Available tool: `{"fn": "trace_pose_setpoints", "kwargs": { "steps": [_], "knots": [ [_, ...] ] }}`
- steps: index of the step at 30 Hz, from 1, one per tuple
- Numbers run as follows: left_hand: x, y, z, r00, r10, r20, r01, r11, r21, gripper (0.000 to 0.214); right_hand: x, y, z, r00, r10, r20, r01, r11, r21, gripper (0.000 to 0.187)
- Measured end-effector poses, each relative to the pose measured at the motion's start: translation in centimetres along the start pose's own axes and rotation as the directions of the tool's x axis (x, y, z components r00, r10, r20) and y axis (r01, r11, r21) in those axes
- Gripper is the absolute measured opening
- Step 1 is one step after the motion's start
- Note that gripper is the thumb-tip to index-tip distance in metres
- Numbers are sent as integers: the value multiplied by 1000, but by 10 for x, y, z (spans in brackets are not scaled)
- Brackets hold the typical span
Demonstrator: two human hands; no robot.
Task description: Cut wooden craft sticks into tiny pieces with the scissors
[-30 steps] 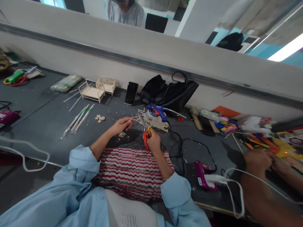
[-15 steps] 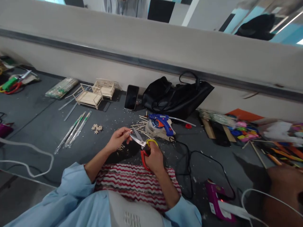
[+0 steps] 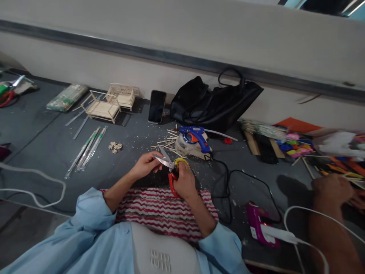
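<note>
My right hand (image 3: 184, 179) grips a pair of scissors (image 3: 171, 165) with red and yellow handles. Their blades are parted and point up and to the left. My left hand (image 3: 146, 166) is closed in a pinch right beside the blade tips; whatever its fingers hold is too small to make out. Just beyond the scissors lie several thin wooden sticks (image 3: 163, 144). A blue glue gun (image 3: 199, 137) rests on a round clear container (image 3: 182, 144). Left of my hands is a small cluster of wooden flower-like pieces (image 3: 115, 147).
Two miniature stick furniture frames (image 3: 104, 110), wrapped stick packs (image 3: 88, 152), a phone (image 3: 157, 106) and a black bag (image 3: 211, 108) stand behind. A black cable (image 3: 251, 179) leads to a purple power strip (image 3: 259, 224). Another person's arm (image 3: 327, 217) reaches in at right.
The view has tipped downward, so things sit higher in the picture. My hands stay close together at the scissors. The other person's arm at right has come further into view.
</note>
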State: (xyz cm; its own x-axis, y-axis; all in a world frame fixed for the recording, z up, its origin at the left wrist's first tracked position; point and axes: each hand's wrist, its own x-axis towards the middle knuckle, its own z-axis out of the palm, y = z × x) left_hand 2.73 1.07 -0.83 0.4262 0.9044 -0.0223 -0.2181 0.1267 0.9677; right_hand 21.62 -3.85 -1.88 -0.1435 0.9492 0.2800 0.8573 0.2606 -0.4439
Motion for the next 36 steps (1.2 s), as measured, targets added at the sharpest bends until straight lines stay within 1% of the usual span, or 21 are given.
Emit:
{"fn": "trace_pose_setpoints", "kwargs": {
  "steps": [5,8,12,15,19,22,25,28,31,34,36],
  "knots": [
    [-1,0,2,1000,-7,6,7,1000,-3,46,1,-2,-1,999,-24,29,24,1000,10,26],
    [-1,0,2,1000,21,21,-21,1000,6,46,1,-2,-1,998,-31,48,30,999,12,25],
    [-1,0,1,997,61,38,-63,996,66,45,1,-2,-1,998,-26,63,25,999,20,24],
    [0,-1,0,996,74,45,-78,992,95,47,-1,-1,0,997,-23,77,22,1000,15,27],
    [-1,-4,1,995,96,22,-98,990,100,48,-2,-1,4,996,13,87,-12,1000,-6,29],
    [-1,-6,2,990,141,-7,-138,979,153,45,-1,-2,6,996,37,77,-35,999,-26,25],
    [-1,-9,2,988,152,-22,-144,969,198,42,1,-4,5,996,55,77,-51,998,-46,22],
    [-1,-10,0,988,153,-31,-144,968,206,40,2,-5,2,994,62,87,-57,997,-58,23],
    [0,-7,-1,994,108,-15,-106,987,119,40,1,-5,-1,994,48,103,-43,998,-47,25],
    [0,-2,0,999,-5,46,6,1000,-14,38,1,-5,-3,994,15,109,-13,1000,-23,25],
    [0,1,0,993,-85,78,91,993,-75,36,1,-3,-3,994,-14,110,15,1000,-10,25]
  ]
}}
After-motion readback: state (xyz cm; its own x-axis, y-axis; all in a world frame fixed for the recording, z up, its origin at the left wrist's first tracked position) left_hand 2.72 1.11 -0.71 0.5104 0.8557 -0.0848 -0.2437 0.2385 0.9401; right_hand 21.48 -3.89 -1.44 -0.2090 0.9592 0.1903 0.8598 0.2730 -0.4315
